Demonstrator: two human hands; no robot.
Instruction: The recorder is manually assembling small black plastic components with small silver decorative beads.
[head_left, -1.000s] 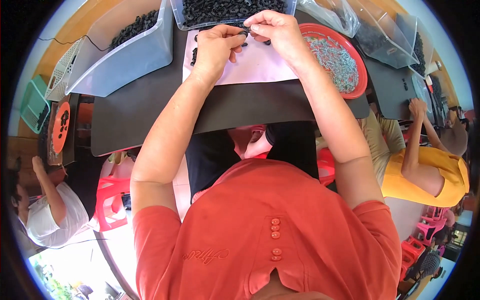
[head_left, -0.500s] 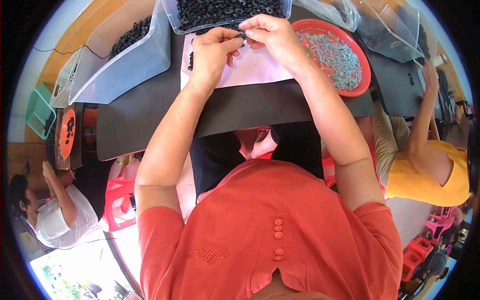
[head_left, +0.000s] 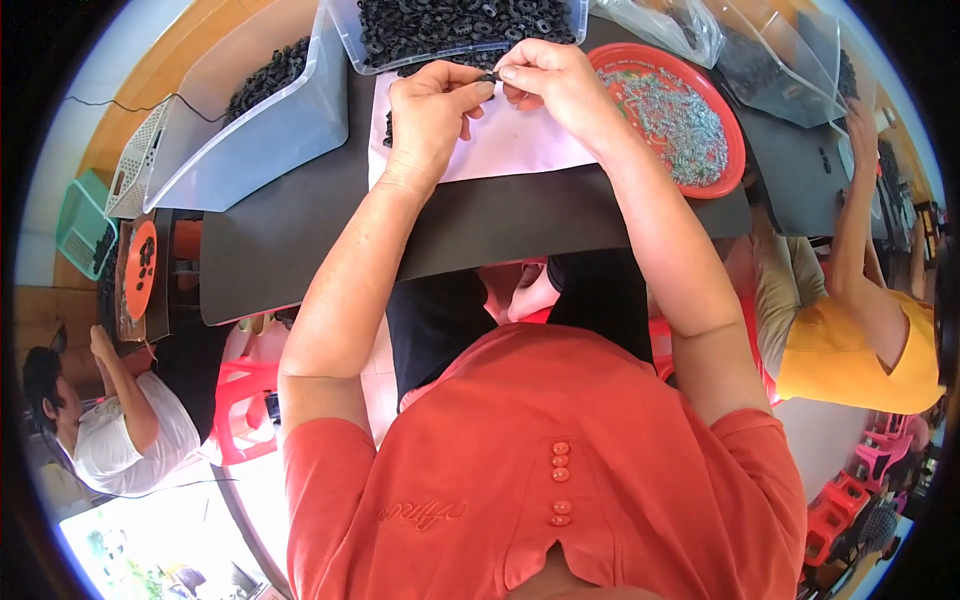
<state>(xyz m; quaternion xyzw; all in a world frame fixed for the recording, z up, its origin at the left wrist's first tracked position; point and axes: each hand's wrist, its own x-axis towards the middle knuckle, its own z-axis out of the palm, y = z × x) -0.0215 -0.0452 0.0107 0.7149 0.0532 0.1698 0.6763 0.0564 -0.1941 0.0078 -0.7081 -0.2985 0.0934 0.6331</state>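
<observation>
We view, in descending size, a dark table [head_left: 300,245], a bin [head_left: 346,30], a pale sheet [head_left: 540,145] and a red tray [head_left: 736,150]. Above the sheet, the left hand [head_left: 425,110] pinches a black part [head_left: 487,78]; the right hand [head_left: 550,82] meets it, fingers curled, its grip indeterminable to us.

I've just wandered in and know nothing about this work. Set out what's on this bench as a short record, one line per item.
Left hand: pinching a small black part
Right hand: pinched at the same part; anything else held is too small to tell
Under the hands: pale sheet on a dark table
Beyond the hands: clear bin of black parts
Right side: red tray of small silvery pieces
Left side: large translucent bin, also holding black parts
</observation>
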